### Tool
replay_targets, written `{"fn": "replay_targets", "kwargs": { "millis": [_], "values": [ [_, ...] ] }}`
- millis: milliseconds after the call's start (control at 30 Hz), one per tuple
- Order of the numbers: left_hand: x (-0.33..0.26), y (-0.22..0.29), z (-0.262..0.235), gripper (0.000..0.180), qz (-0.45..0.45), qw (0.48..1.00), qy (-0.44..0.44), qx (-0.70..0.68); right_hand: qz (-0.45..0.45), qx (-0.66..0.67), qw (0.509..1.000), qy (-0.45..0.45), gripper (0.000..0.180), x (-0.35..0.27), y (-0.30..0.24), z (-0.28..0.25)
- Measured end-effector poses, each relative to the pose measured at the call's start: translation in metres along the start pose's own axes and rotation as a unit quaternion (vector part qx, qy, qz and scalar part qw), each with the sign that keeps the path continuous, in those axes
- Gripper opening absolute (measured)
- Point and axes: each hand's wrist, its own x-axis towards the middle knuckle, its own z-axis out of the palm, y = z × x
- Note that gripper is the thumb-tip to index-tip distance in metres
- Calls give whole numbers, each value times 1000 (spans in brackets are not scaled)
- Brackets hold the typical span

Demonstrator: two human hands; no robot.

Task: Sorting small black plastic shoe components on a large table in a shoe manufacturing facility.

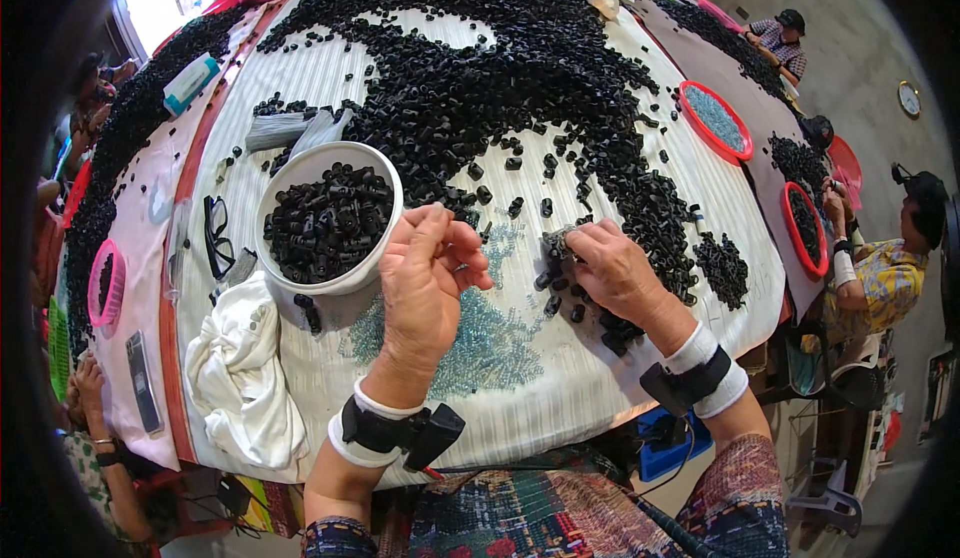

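Observation:
My left hand [425, 273] is raised beside a white bowl [345, 285] full of small black cylindrical parts [330, 223]. Its thumb and index finger press together, the other fingers curl loosely, and anything between the tips is too small to make out. Low over the table, my right hand [618, 270] has its fingers closed at a dark grey piece [556, 242], whose kind I cannot tell. Several loose black parts [578, 313] lie under and beside that hand. Between my hands, tiny translucent bluish pieces [490, 353] are spread on the striped white cloth [560, 403].
A large heap of black parts [480, 88] covers the far table. Left lie grey bundles [285, 130], eyeglasses [216, 238] and a white cloth [245, 373]. A red-rimmed basket [745, 145] of bluish pieces stands right. Other people, one in a yellow patterned shirt [880, 283], sit around.

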Motion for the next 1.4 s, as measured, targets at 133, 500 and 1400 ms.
{"fn": "replay_targets", "kwargs": {
  "millis": [133,500,1400],
  "values": [
    [0,-6,-1,12,-26,999,-4,21,-15,-19,1000,18,30,2,0,2],
    [-1,-19,-3,15,-115,989,-43,83,-34,-35,998,32,23,16,-3,11],
    [-7,-25,1,22,-122,983,-68,121,-15,28,996,88,19,-2,-4,-7]
  ]
}}
